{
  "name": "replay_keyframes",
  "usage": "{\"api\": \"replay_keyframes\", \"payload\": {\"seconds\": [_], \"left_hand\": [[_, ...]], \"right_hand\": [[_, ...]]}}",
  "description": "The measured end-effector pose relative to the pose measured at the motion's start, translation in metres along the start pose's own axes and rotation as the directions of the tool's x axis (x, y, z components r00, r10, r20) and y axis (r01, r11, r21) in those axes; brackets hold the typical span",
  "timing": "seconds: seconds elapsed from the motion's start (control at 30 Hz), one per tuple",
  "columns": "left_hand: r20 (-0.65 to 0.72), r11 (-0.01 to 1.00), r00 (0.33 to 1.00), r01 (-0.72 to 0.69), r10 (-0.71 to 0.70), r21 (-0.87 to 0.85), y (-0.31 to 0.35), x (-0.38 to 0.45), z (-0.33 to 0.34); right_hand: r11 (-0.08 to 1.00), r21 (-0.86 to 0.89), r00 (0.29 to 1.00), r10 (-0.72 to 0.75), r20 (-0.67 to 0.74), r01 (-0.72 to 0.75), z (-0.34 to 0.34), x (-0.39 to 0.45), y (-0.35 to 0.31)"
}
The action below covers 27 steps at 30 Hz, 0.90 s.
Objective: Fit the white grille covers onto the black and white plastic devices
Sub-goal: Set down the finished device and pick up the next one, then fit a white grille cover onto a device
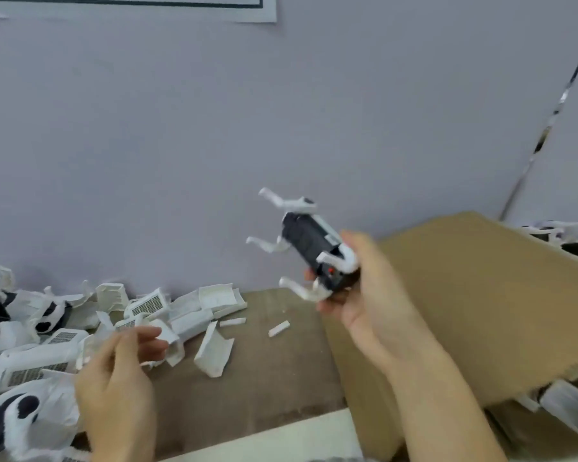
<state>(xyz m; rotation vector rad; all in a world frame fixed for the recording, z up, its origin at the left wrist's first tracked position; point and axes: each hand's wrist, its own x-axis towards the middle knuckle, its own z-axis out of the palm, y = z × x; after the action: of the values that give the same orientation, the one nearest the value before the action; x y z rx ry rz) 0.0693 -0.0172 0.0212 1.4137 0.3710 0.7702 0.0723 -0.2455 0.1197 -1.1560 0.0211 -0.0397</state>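
Note:
My right hand [364,295] grips a black and white plastic device [309,243] shaped like a small dog, held in the air belly up with its white legs sticking out. My left hand [121,371] is lower left over a heap of white grille covers [147,305]; its fingers pinch a blurred white cover [90,345]. More covers [214,355] lie scattered on the brown surface. Other black and white devices [20,411] lie at the left edge.
A brown cardboard box [464,311] stands at the right, with more devices [568,238] behind its flap and clear parts [568,408] below it. A grey wall [214,128] rises right behind the table. Small white pieces [279,328] lie mid-table. A white board [281,441] runs along the front.

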Motion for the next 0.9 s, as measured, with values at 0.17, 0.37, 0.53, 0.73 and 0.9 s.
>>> {"api": "replay_keyframes", "payload": {"seconds": [0.17,0.37,0.53,0.73,0.9], "left_hand": [[0.024,0.999,0.999,0.029,-0.029,0.016,-0.005,0.002,0.003],[0.091,0.990,0.996,0.005,-0.018,0.139,-0.003,-0.001,0.003],[0.134,0.893,0.990,-0.101,0.046,0.439,0.007,0.002,-0.005],[0.061,0.824,0.989,-0.148,0.138,0.547,0.044,0.018,-0.029],[0.254,0.694,0.944,-0.329,0.212,0.640,0.101,0.031,-0.027]], "right_hand": [[0.822,0.401,0.913,-0.339,-0.228,0.406,-0.052,-0.006,-0.051],[0.957,-0.289,0.967,-0.104,-0.231,0.034,-0.010,0.009,0.012],[0.780,-0.626,0.989,0.085,0.119,0.008,0.040,0.010,0.099],[0.669,-0.726,0.942,0.117,0.315,0.159,0.057,0.003,0.143],[0.671,-0.723,0.946,0.103,0.309,0.163,0.052,0.007,0.144]]}}
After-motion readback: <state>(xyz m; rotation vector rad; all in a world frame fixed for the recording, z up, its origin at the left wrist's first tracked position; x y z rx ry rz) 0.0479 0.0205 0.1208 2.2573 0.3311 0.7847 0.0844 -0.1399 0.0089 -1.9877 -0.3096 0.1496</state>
